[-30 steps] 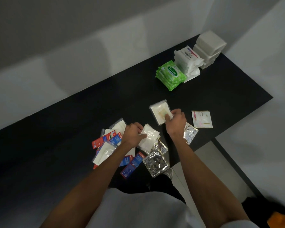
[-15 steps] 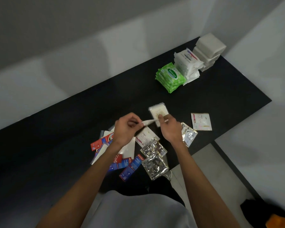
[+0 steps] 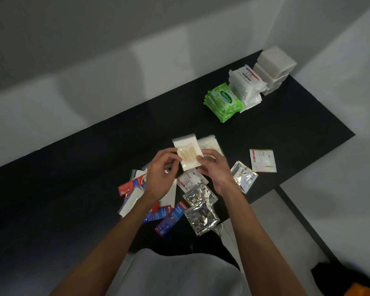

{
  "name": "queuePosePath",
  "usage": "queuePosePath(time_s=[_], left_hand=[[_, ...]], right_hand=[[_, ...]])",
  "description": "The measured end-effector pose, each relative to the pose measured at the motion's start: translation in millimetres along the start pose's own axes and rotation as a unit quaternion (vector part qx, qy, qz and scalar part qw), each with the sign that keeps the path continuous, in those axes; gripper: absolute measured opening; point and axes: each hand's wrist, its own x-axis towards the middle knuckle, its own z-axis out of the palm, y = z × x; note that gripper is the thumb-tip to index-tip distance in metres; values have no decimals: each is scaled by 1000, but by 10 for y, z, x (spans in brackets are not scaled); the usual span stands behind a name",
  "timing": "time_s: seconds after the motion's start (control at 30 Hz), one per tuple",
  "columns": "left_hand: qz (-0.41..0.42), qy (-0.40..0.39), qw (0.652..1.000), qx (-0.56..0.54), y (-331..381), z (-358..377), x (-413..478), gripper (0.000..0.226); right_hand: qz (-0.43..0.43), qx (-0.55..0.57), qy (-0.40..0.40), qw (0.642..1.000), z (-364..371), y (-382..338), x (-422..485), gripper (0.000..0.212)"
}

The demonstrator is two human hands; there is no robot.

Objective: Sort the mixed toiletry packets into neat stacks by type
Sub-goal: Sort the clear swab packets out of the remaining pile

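Observation:
A clear bag of cotton swabs (image 3: 188,154) is held flat above the table between both hands. My left hand (image 3: 161,174) pinches its left edge and my right hand (image 3: 215,169) pinches its lower right edge. A second swab bag (image 3: 209,144) lies on the black table (image 3: 286,133) just behind it. Below the hands sits the mixed pile: red and blue toothpaste sachets (image 3: 169,216), silver foil packets (image 3: 201,212), a white Dove sachet (image 3: 189,178) and flat white packets (image 3: 130,201), partly hidden by my left arm.
At the far right stand sorted stacks: green wipe packs (image 3: 223,101), white Dove packs (image 3: 247,86) and white soap blocks (image 3: 272,67). One Dove sachet (image 3: 263,160) and one foil packet (image 3: 244,176) lie alone near the table's front edge. A wall borders the table's back.
The left hand lifted a swab bag from the pile; both hands have turned it from edge-on to flat and moved it toward the swab bag lying on the table.

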Motion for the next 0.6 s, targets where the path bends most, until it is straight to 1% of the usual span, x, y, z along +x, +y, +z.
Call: queuePosePath(time_s=[0.13,0.27,0.33,0.43,0.5,0.6], left_hand=[[-84,2,996,-30,-62,20,79,21],[-156,-25,987,4,-189,30,168,18],[-180,-39,983,-8,-225,76,207,22],[-235,-50,968,-67,-206,188,288,41],[-247,-43,967,-53,-227,263,365,44],[-277,-30,960,-2,-356,351,474,40]], right_hand=[[-55,-86,63,993,16,69,117,21],[-91,-143,111,979,-15,90,221,22],[-94,-147,108,979,-15,92,253,22],[-103,-154,76,980,44,116,275,22],[-123,-190,78,971,101,124,279,24],[-160,-276,90,944,178,131,292,30]])
